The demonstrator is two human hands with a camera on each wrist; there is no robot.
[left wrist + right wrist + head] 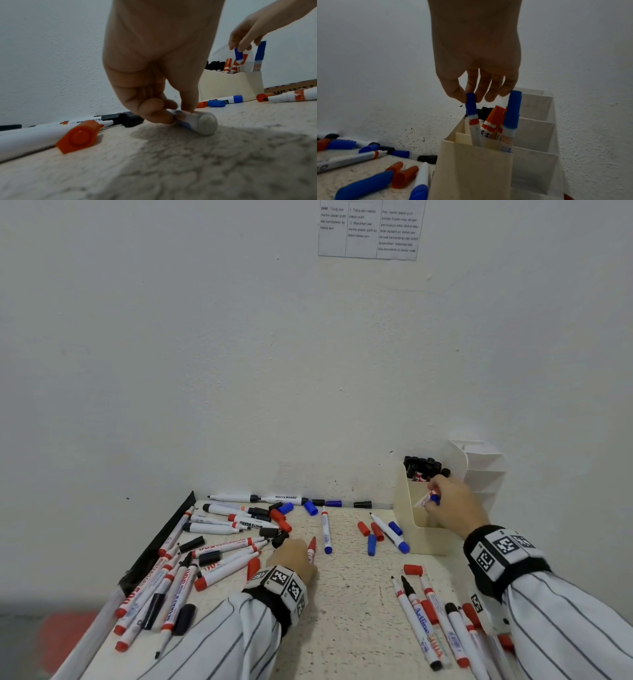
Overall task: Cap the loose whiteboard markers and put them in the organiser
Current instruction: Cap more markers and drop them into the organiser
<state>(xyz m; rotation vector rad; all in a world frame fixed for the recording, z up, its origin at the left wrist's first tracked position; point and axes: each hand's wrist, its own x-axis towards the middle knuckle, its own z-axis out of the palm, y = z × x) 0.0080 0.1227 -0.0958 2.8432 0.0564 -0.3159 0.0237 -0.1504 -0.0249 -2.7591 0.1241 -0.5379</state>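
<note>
Nearest, at about five o'clock on the tabletop point(349, 604), a bunch of uncapped markers point(431, 628) lies fanned beside the right sleeve point(561, 621). At seven o'clock a larger heap of red and black markers point(178, 577) lies along the tabletop's left edge, with loose black caps point(185, 618) among them.

Just past the middle, the left hand point(291, 556) is lowered onto a white marker with a red tip point(311, 547). The left wrist view shows its thumb and fingers point(154, 108) pinching the barrel of this marker point(197, 121), which lies flat on the tabletop, its blunt end towards the camera. A loose red cap point(78, 136) lies just beside it at nine o'clock.

Further on, around twelve o'clock, lie a blue-ended marker point(326, 530) and scattered red and blue caps point(371, 537).

At two o'clock the cream organiser point(421, 529) stands against the wall point(239, 354). The right hand point(455, 505) hangs over it; its thumb and forefinger pinch the blue cap of a white marker point(473, 121), the other fingers point(493, 88) loosely spread. That marker stands upright, its lower part already inside the front compartment, next to another blue-capped marker point(511, 119). Compartments behind hold red-capped markers point(493, 120) and black-capped markers point(421, 465).
</note>
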